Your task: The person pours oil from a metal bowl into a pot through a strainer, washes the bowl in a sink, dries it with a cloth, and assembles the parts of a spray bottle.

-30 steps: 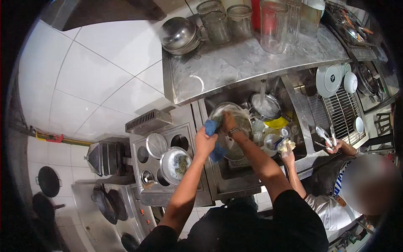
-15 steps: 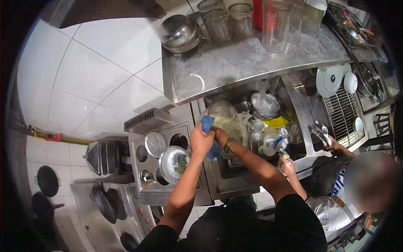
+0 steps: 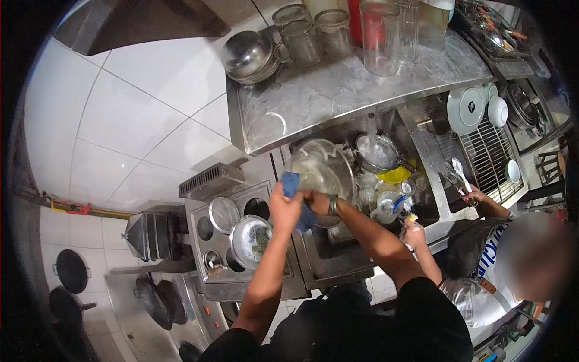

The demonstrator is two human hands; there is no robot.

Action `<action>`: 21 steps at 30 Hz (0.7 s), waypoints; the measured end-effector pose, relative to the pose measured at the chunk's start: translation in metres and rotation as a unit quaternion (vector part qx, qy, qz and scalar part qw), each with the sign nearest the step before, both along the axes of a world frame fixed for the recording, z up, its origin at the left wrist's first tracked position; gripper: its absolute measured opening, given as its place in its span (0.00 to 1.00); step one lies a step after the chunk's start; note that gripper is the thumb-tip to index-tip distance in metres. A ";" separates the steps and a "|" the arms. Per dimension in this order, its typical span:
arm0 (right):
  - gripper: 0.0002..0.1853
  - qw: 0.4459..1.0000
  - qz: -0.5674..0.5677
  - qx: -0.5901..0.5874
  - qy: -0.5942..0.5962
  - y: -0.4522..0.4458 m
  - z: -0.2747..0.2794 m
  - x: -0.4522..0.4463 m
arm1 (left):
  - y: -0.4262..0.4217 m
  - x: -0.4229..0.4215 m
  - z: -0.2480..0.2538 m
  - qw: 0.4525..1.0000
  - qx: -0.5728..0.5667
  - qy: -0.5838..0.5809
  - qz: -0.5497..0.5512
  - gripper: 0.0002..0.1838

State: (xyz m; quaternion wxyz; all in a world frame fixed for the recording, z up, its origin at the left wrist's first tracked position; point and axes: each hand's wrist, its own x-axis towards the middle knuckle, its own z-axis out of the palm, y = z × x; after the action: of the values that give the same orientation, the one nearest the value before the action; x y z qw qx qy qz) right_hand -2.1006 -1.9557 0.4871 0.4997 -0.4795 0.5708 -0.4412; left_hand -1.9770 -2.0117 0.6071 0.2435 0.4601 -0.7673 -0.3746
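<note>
Over the left end of the sink, my left hand (image 3: 284, 206) is closed round a blue cloth (image 3: 291, 182), whose top pokes out above the fist. Pressed against it, my right hand (image 3: 318, 203), with a bracelet at the wrist, also grips the cloth; more of it hangs below, between my hands. Right behind them a large round metal bowl (image 3: 347, 175) with cloudy contents sits in the sink. A strainer bowl (image 3: 242, 232) with foam and a green scouring pad stands on the counter, left of my forearm.
Tap water runs into a pan (image 3: 377, 154) in the sink, beside a yellow dish (image 3: 395, 175) and soapy cups. At right, a co-worker's hands (image 3: 412, 234) hold a sponge and utensils. Jars (image 3: 303, 43) line the steel shelf (image 3: 356, 90) above. White plates (image 3: 465, 110) stand on a rack.
My hands and the cloth have shifted slightly, the cloth still gripped between them. The view has moved a little. The co-worker's sponge hand stays near the sink edge.
</note>
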 end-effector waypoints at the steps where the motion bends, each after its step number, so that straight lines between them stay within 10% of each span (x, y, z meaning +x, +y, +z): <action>1: 0.29 0.988 0.135 -0.033 0.063 0.011 0.009 -0.002 | -0.012 0.004 0.000 0.994 0.046 0.096 0.014 0.09; 5: 0.30 0.907 0.329 0.127 0.230 0.020 0.000 -0.033 | -0.015 0.016 0.017 0.999 0.030 0.022 0.004 0.08; 7: 0.24 0.776 0.069 0.015 0.626 0.023 -0.028 -0.034 | -0.004 0.013 0.019 0.999 0.043 -0.016 -0.005 0.08; 11: 0.30 0.786 0.136 0.153 0.583 0.025 -0.024 -0.020 | -0.004 -0.001 0.003 0.999 -0.035 0.004 0.017 0.08; 15: 0.18 0.975 0.078 0.206 0.032 0.024 -0.025 -0.009 | 0.012 -0.016 0.017 0.998 -0.040 -0.033 0.042 0.08; 18: 0.13 0.872 -0.119 0.193 -0.433 0.000 -0.009 -0.005 | 0.026 0.001 -0.011 0.999 -0.042 0.006 -0.021 0.11; 21: 0.14 0.831 -0.158 0.163 -0.508 -0.027 0.010 -0.026 | 0.053 0.024 -0.023 0.997 -0.059 0.034 -0.038 0.14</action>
State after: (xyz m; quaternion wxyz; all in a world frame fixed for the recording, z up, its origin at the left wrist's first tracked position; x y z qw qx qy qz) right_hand -2.1264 -1.9826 0.4969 0.7136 -0.0023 0.3680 -0.5961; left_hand -1.9529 -1.9582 0.5842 0.2817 0.4029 -0.7961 -0.3529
